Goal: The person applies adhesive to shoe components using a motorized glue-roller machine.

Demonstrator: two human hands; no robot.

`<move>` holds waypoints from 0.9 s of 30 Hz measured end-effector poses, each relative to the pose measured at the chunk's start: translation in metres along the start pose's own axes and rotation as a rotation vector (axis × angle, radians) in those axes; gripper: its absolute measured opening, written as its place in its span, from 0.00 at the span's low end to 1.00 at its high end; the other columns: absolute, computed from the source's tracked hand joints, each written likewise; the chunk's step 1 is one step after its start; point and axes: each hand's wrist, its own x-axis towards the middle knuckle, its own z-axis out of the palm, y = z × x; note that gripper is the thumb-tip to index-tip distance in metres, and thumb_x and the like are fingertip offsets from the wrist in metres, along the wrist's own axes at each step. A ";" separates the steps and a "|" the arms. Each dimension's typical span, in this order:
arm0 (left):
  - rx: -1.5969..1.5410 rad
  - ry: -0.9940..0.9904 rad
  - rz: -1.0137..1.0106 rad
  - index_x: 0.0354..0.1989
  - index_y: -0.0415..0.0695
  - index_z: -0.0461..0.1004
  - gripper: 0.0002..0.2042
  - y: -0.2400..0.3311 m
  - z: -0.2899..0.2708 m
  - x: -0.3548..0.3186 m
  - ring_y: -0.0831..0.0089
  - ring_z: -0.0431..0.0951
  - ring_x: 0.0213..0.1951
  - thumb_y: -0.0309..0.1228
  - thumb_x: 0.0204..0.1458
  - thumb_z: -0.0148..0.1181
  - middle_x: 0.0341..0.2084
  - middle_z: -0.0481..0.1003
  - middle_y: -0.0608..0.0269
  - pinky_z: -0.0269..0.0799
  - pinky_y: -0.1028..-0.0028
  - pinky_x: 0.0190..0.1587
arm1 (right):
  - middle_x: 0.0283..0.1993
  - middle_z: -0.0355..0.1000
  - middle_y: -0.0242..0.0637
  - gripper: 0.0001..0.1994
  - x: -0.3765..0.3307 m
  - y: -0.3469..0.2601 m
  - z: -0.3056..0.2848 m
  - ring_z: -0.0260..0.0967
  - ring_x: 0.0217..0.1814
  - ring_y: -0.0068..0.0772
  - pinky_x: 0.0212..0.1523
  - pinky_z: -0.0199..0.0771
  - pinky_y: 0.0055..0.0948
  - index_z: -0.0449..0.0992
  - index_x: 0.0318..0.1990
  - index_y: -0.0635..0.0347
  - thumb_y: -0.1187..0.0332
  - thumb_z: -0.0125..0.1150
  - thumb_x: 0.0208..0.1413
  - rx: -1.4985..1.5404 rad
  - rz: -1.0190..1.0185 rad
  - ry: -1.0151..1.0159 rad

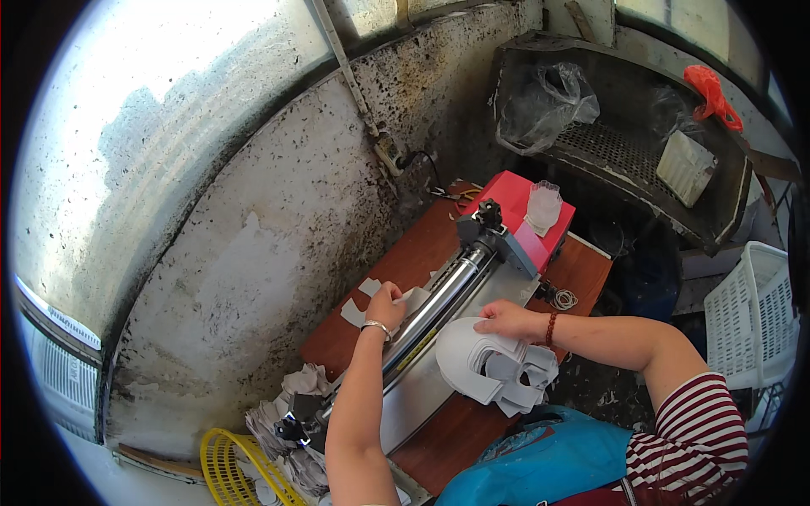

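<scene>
Across the wooden table lies a roller machine with a long shiny metal roller [450, 289] and a red housing [514, 196] at its far end. My left hand [386, 309], a bracelet on its wrist, reaches over to the far-left side of the roller. Its fingers are closed on a small white piece [413, 298] beside the roller. On the near side, my right hand [509, 320] pinches the upper edge of a stack of white curved cut-outs [467, 367]. The stack fans out over the machine's metal plate [428, 390] and the table edge. Several loose white pieces [353, 313] lie behind my left hand.
A yellow basket [221, 455] and crumpled white scraps [283, 413] sit at the lower left. Pliers [447, 195] and a clear plastic cup [544, 205] are at the far end. White crates [748, 316] stand right; a dark metal hood [620, 148] holds plastic bags.
</scene>
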 end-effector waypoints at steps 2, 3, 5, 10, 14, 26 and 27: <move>0.060 0.078 0.004 0.44 0.48 0.66 0.15 -0.005 -0.006 0.000 0.57 0.73 0.36 0.24 0.45 0.48 0.32 0.73 0.51 0.67 0.66 0.39 | 0.29 0.71 0.39 0.15 -0.002 0.002 0.000 0.68 0.29 0.28 0.30 0.70 0.26 0.73 0.34 0.69 0.62 0.57 0.50 -0.070 0.009 0.022; 0.026 0.229 0.131 0.46 0.50 0.65 0.18 -0.011 -0.009 -0.001 0.56 0.73 0.36 0.22 0.45 0.47 0.34 0.73 0.51 0.68 0.64 0.38 | 0.28 0.71 0.40 0.15 -0.003 0.003 0.001 0.68 0.28 0.28 0.31 0.69 0.26 0.73 0.33 0.69 0.62 0.57 0.50 -0.101 0.026 0.020; 0.011 0.303 0.064 0.50 0.54 0.65 0.22 0.010 -0.028 -0.013 0.55 0.74 0.38 0.20 0.45 0.45 0.41 0.71 0.51 0.69 0.63 0.38 | 0.28 0.71 0.40 0.15 -0.003 0.002 0.002 0.68 0.27 0.28 0.32 0.69 0.26 0.73 0.32 0.69 0.61 0.57 0.49 -0.128 0.043 0.025; 0.336 0.315 0.410 0.38 0.51 0.76 0.14 -0.006 -0.007 -0.009 0.56 0.74 0.37 0.26 0.46 0.45 0.37 0.73 0.47 0.70 0.64 0.40 | 0.29 0.71 0.36 0.17 0.007 -0.007 0.014 0.67 0.30 0.24 0.30 0.68 0.26 0.74 0.34 0.68 0.58 0.55 0.52 -0.107 0.173 0.062; 0.147 -0.290 0.050 0.33 0.47 0.77 0.13 -0.002 -0.001 -0.003 0.56 0.74 0.37 0.35 0.44 0.48 0.36 0.73 0.48 0.68 0.65 0.42 | 0.29 0.71 0.36 0.17 0.022 -0.007 0.021 0.67 0.30 0.24 0.30 0.68 0.26 0.74 0.35 0.68 0.58 0.55 0.52 -0.023 0.194 0.018; 0.052 0.277 -0.010 0.46 0.50 0.70 0.19 0.007 -0.019 0.001 0.59 0.74 0.33 0.23 0.43 0.48 0.30 0.74 0.52 0.69 0.63 0.36 | 0.29 0.72 0.44 0.17 0.002 -0.001 0.005 0.69 0.33 0.33 0.35 0.68 0.30 0.74 0.30 0.68 0.58 0.56 0.48 -0.295 0.000 0.041; 0.069 0.345 0.006 0.47 0.51 0.69 0.20 0.016 -0.027 -0.005 0.60 0.74 0.33 0.21 0.44 0.46 0.31 0.73 0.52 0.70 0.63 0.36 | 0.29 0.72 0.45 0.18 0.002 -0.005 0.006 0.69 0.32 0.33 0.35 0.68 0.30 0.74 0.30 0.69 0.57 0.56 0.48 -0.302 0.020 0.043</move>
